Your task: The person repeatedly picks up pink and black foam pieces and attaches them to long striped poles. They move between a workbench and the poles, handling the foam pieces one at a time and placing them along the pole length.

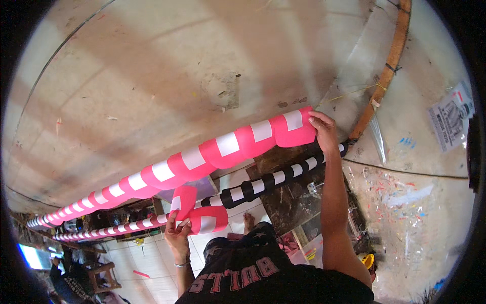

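A long row of overlapping bright pink pieces (248, 137), each with a white rectangle, runs from the far left up to the right along the wall. At its right end my right hand (325, 130) pinches the edge of the last pink piece (298, 134). Lower down, my left hand (178, 235) is closed on loose pink pieces (210, 219) of the same kind, also with white rectangles. What the row hangs on is hidden. Below runs a second row, with black pieces (268, 183) at the right and dark red pieces (134, 226) at the left, likewise white-patched.
Behind the rows stands a stained, pale wall (167, 91). A curved wooden strip (387, 76) and a printed paper sheet (452, 119) are on it at the right. A person (71, 281) is at the lower left, beside a wooden stool (104, 277). White tiles (126, 263) cover the floor.
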Demonstrator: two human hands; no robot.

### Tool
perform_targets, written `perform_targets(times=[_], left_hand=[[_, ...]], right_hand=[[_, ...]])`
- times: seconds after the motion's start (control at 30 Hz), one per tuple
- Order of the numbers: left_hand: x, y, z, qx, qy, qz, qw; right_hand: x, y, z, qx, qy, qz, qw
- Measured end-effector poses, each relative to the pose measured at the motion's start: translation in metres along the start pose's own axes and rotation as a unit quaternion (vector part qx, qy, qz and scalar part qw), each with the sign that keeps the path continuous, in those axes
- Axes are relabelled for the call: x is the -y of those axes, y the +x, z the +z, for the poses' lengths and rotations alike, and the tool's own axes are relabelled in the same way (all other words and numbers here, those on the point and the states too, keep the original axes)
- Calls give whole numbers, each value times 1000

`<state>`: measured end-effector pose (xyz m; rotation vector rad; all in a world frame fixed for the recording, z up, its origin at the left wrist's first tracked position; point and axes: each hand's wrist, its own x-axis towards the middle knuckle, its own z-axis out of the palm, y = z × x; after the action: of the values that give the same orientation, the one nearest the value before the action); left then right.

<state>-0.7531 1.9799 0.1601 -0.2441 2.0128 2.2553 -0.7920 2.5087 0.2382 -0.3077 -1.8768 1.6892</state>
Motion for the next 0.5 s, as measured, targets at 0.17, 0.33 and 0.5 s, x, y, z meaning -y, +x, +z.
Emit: perform_targets(times=[0.17, 0.33, 0.5], left_hand=[[-5, -7, 12, -20, 12, 25, 999], [-3, -16, 6, -57, -3, 36, 998], [-1, -23, -16, -47, -28, 10, 998]], right_hand=[[-12, 4, -7, 26, 82, -4, 996], [-10, -50, 12, -195, 31, -74, 977], [-48, -210, 134, 193, 14, 200, 961]])
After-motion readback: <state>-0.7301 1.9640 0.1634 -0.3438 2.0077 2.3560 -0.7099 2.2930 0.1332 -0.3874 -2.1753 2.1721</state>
